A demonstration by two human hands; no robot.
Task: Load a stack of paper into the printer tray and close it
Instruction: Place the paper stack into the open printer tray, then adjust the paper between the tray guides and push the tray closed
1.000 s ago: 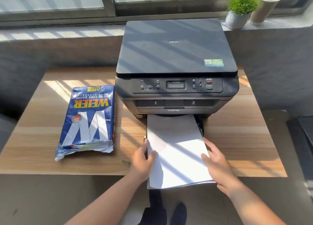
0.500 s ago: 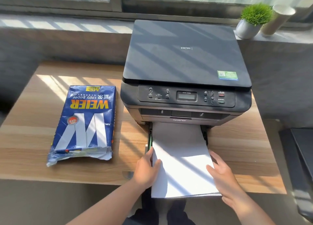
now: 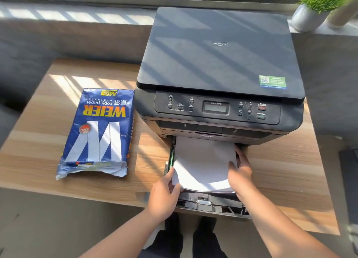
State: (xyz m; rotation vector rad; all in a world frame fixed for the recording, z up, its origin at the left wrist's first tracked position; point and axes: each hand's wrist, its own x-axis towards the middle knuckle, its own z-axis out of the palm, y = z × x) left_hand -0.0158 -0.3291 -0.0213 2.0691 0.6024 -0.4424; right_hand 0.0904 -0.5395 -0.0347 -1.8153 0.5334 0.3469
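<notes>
A dark grey printer stands on the wooden table. Its paper tray is pulled out over the table's front edge. A white paper stack lies in the tray, its far end under the printer body and its near edge bowed upward. My left hand grips the stack's near left corner. My right hand holds the stack's right edge, with the thumb on top of the sheets.
A torn-open blue ream wrapper of copy paper lies left of the printer. A potted plant and a pale cup stand on the window ledge at the back right. A dark object sits at the right edge.
The paper stack has slid farther into the tray, and both hands moved forward with it. The tray's front end now shows below the stack. The camera has come closer.
</notes>
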